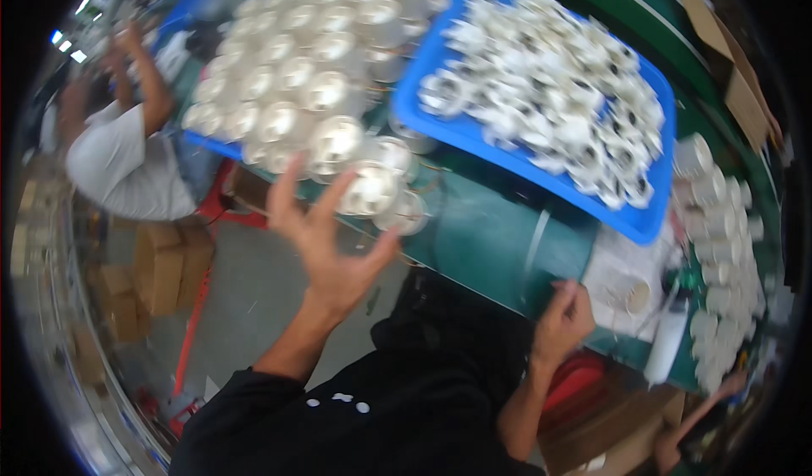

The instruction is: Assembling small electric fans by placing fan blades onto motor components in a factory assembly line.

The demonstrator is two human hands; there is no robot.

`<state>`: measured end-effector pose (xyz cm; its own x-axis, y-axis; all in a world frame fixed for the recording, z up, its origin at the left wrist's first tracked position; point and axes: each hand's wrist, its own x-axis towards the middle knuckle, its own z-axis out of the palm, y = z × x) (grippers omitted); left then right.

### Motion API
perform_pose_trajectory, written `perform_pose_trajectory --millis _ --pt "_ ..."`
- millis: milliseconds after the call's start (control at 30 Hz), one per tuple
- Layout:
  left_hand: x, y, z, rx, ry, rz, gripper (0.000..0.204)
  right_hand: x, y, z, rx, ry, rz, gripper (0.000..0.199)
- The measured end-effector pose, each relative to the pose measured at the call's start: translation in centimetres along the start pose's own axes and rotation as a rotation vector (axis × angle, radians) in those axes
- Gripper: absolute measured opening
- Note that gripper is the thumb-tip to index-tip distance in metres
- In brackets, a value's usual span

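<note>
My left hand (328,252) has its fingers spread at the near corner of stacked white cylindrical housings (326,94). Just beyond its thumb and fingertips sits a white round housing (370,190) with a slotted top; whether they touch it I cannot tell. Low beside this housing is another round white part (401,214). My right hand (565,320) is at the table's near edge, its fingers curled together. Anything it may hold is too blurred and hidden to make out. A blue tray (474,150) heaped with small white plastic parts (550,79) lies beyond my hands.
The green table (482,222) runs before me. On the right are a white bottle (668,341), a small cup-shaped part (633,294) and more stacked white cylinders (719,248). A person in a light shirt (127,163) works at left. Cardboard boxes (169,265) stand on the floor.
</note>
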<state>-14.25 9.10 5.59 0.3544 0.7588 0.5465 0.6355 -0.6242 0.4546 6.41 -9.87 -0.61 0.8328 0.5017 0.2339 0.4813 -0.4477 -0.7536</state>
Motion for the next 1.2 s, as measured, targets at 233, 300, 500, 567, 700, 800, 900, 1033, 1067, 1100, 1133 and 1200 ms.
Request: perform_pose_trajectory --millis 233,300,500,567,700,800,900,1033,1067,1100,1133,1200 --pt "-1.8 6.5 3.2 -0.564 -0.144 0.305 0.019 1.6 -2.7 -3.5 0.111 0.083 -0.058 0.013" --pt "-2.5 8.5 6.2 -0.78 -0.369 0.302 0.026 2.4 -2.6 -5.8 -0.031 0.219 -0.087 0.005" --pt "-3.6 11.2 11.9 -0.766 -0.553 0.386 0.045 4.4 0.1 -7.6 -0.49 -0.012 -0.032 0.065" --pt "-3.2 11.3 11.7 -0.687 -0.548 0.378 0.054 4.2 -1.2 -7.1 -0.418 -0.085 -0.01 0.069" --pt "-3.7 10.9 11.4 -0.541 -0.613 0.352 0.079 4.4 -3.7 -6.2 -0.126 -0.22 0.022 0.07" --pt "-3.1 10.7 11.4 -0.517 -0.688 0.288 0.081 5.8 -4.5 -6.3 -0.081 -0.355 -0.152 0.055" --pt "-3.2 10.7 11.4 -0.548 -0.677 0.268 0.078 8.3 -6.5 -6.8 -0.063 -0.194 -0.206 0.034" --pt "-3.0 10.9 11.4 -0.623 -0.673 0.23 0.074 12.7 -9.1 -4.9 -0.066 -0.285 -0.371 0.025" --pt "-3.0 10.8 11.3 -0.652 -0.657 0.199 0.073 13.6 -9.4 -4.0 -0.125 -0.29 -0.473 0.024" --pt "-3.0 10.6 11.4 -0.647 -0.654 0.199 0.073 14.1 -9.7 -3.3 -0.197 -0.278 -0.566 0.023" --pt "-3.1 10.4 11.4 -0.663 -0.641 0.2 0.072 14.3 -9.9 -3.3 -0.195 -0.277 -0.572 0.023" --pt "-3.1 10.1 11.4 -0.674 -0.623 0.197 0.071 14.9 -10.1 -3.4 -0.207 -0.366 -0.734 0.021"
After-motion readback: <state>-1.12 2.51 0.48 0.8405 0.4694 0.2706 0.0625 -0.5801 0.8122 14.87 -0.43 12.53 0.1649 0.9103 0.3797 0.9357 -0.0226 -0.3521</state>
